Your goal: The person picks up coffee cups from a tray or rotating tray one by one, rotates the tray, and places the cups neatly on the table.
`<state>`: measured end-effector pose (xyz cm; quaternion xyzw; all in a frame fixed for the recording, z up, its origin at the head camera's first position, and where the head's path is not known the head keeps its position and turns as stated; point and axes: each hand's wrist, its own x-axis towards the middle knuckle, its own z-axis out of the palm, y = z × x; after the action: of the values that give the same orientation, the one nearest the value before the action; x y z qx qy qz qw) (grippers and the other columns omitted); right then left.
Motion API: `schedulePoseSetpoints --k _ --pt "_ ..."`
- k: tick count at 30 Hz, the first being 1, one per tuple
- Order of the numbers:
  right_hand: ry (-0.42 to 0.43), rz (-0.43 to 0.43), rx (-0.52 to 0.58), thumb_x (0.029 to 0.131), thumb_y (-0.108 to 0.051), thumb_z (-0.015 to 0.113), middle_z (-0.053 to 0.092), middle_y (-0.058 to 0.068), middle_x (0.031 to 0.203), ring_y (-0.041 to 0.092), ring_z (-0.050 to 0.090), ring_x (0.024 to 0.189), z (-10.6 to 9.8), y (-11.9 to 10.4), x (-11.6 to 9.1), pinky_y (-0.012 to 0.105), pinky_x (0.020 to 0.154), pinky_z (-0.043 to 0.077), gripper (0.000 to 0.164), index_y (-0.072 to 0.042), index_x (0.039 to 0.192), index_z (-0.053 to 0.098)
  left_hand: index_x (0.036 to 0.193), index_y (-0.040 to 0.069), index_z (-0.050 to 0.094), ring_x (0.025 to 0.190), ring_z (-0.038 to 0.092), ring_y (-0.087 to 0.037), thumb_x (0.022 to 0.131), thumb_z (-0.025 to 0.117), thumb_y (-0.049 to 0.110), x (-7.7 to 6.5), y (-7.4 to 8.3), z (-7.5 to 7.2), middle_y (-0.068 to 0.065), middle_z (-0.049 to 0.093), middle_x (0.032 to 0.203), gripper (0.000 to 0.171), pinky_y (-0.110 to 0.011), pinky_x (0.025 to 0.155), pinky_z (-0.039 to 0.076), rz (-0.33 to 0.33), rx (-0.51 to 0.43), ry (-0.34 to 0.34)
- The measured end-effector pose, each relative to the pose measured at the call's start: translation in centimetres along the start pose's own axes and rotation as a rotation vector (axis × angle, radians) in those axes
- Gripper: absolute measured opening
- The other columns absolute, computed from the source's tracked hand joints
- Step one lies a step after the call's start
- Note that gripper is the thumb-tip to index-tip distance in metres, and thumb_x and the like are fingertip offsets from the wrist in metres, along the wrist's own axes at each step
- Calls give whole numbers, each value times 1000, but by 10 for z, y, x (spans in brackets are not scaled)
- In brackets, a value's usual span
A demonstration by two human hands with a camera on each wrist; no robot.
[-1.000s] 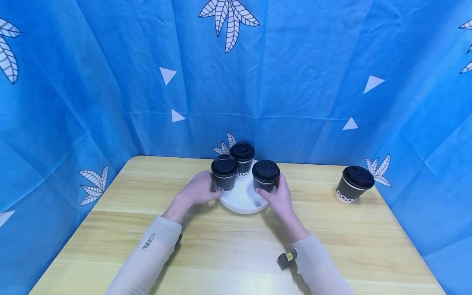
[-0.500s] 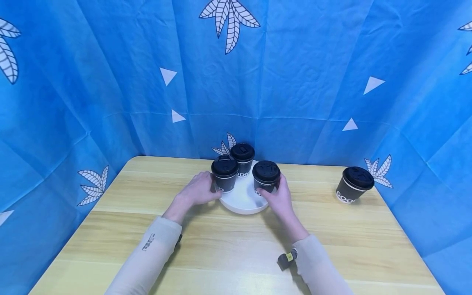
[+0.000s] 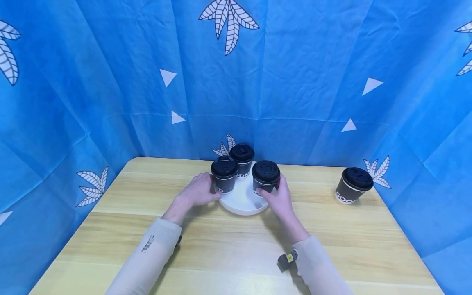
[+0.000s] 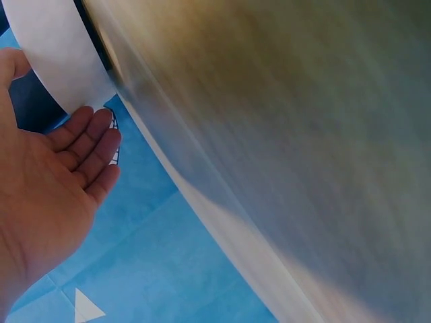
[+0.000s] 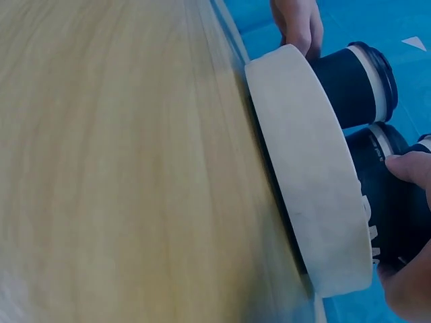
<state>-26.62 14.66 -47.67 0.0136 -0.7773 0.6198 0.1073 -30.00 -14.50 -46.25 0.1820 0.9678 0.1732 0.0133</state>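
Note:
A round white stand (image 3: pixel 244 203) carries three black lidded paper cups. My left hand (image 3: pixel 197 189) holds the left cup (image 3: pixel 224 175) low down, thumb in front and fingers on its outer side. In the left wrist view the fingertips of my left hand (image 4: pixel 60 161) are right at the stand's rim (image 4: pixel 60 54), with the dark cup partly hidden. The right cup (image 3: pixel 266 177) is gripped by my right hand (image 3: pixel 279 197), its thumb across the front. Behind them stands the third cup (image 3: pixel 242 157), between the two held ones.
Apart from the stand, another black lidded cup (image 3: pixel 353 186) sits at the right rear of the wooden table (image 3: pixel 228 250). A blue curtain (image 3: pixel 295 73) with leaf prints hangs right behind the table's back edge and along both sides.
Both hands and the cups keep their places; only a very slight shift of the head view shows.

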Motion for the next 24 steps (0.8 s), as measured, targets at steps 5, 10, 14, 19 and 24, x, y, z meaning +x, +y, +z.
schedulePoseSetpoints --k 5,10,14,19,24 --pt "10 -11 7 81 -5 85 47 15 155 34 42 146 -1 -3 -1 48 124 29 90 -5 156 35 132 -3 59 112 55 -30 87 74 47 -1 0 0 -14 62 120 68 -50 110 43 -5 1 1" --pt "25 -34 15 80 -5 86 48 16 152 35 43 145 -2 -7 -2 48 123 32 91 -4 156 36 132 -3 59 112 55 -31 88 74 46 -1 -1 1 -14 63 121 68 -50 110 42 -5 -3 -2" --pt "36 -30 16 79 -6 87 50 15 150 34 45 143 -4 -10 -2 50 122 33 90 -5 155 37 133 -2 59 112 55 -29 88 75 46 -1 -2 1 -13 63 121 68 -49 109 43 -6 -11 -5" --pt "48 -26 19 80 -7 87 52 14 148 31 45 141 -7 -13 -2 49 120 35 88 -6 153 39 132 -2 60 110 55 -29 87 75 46 -1 -2 1 -12 63 119 67 -49 108 44 -5 -14 -8" --pt "68 -13 37 79 -8 87 52 15 147 31 46 140 -9 -19 -3 49 120 36 88 -6 153 39 132 -2 60 111 55 -29 87 75 46 -2 0 0 -12 63 119 67 -48 108 43 -6 -12 -4"
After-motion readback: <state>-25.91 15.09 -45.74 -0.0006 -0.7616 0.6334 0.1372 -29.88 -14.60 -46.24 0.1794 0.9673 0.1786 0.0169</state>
